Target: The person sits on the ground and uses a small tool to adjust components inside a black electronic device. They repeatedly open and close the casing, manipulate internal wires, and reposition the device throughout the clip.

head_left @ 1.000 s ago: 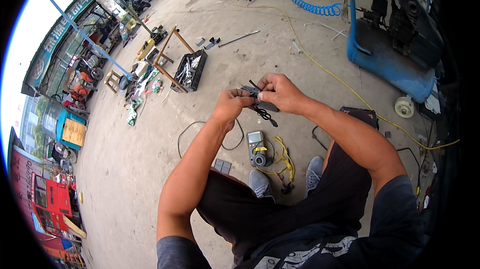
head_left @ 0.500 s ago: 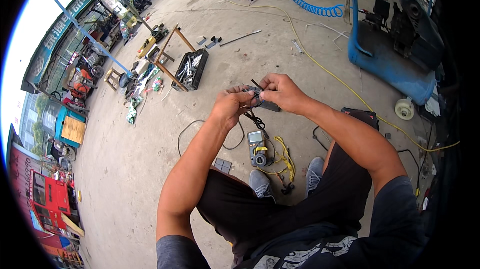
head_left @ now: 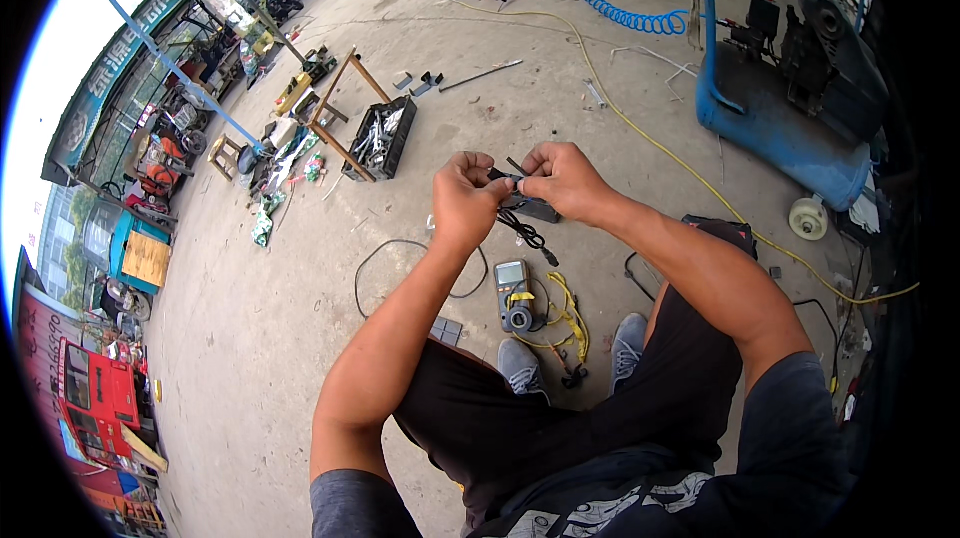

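My left hand [head_left: 465, 198] and my right hand [head_left: 565, 183] meet in front of me, fingers pinched on a dark cable. A black rectangular block [head_left: 537, 210] hangs beneath my fingers, with a bundled black cord [head_left: 522, 233] and a plug dangling from it. A short dark strand sticks up between the hands. Just below, on the concrete, lie a handheld meter [head_left: 512, 286] with a small screen and yellow lead wires [head_left: 574, 323]. What exactly my fingertips grip is too small to make out fully.
A black crate of tools [head_left: 380, 138] stands ahead-left beside a wooden frame. A blue compressor [head_left: 780, 138] with coiled blue hose [head_left: 640, 18] stands right; a yellow cord [head_left: 700, 163] crosses the floor. Red vehicle [head_left: 95, 388] at left; grey shoes [head_left: 522, 368] below.
My left hand has risen slightly and turned, its fingers lifting more upright. The cord bundle and block still hang between my hands; my right hand has shifted only a little.
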The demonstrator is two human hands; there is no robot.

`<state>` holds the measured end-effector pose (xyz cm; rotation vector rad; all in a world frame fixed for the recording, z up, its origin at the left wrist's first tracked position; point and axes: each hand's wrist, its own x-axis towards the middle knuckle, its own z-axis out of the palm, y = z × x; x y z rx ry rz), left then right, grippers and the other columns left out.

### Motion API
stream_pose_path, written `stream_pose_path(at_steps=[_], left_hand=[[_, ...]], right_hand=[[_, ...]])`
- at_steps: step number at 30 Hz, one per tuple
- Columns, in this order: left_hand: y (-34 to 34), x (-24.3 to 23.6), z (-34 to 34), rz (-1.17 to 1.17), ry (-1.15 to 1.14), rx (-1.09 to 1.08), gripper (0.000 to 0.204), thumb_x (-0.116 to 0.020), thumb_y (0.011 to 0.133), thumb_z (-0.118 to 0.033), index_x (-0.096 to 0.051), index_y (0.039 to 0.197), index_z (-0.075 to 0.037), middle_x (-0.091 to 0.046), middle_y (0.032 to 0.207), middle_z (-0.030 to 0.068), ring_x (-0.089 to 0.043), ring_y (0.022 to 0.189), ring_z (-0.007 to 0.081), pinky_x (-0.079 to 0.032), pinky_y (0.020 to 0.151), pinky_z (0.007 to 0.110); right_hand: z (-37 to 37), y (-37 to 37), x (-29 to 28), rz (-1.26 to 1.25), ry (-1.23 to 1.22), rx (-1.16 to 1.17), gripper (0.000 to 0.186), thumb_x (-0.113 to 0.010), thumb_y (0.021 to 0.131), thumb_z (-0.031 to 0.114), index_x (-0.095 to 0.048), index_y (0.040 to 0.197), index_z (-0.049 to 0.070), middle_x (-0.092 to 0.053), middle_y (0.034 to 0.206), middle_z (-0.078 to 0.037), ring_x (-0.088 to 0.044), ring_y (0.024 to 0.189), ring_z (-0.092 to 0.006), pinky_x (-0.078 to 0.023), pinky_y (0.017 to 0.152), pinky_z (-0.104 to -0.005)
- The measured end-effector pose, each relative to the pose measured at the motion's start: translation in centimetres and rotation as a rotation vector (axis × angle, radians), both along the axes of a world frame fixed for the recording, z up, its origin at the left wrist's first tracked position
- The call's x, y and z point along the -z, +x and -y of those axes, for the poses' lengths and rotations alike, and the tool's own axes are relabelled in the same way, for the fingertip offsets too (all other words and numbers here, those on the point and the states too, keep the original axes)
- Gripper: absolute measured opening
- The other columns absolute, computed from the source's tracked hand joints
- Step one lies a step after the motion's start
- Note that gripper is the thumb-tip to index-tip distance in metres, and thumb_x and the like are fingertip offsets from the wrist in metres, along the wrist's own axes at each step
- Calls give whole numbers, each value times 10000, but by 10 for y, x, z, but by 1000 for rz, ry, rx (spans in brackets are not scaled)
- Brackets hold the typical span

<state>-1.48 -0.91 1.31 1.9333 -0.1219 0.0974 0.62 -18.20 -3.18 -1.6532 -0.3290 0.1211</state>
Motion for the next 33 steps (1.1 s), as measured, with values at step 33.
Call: stream_pose_path(at_steps=[33], left_hand=[[11,10,-17,-268,-254,327,112,-707,862,-52,-683,939,26,-676,828,34,-597,736,99,-486,702,239]], right_hand=[[7,-1,3,42,198,-15,255,-720,799,24,-591,1006,-47,-670,841,-93,-631,749,-113,-510,661,-266]])
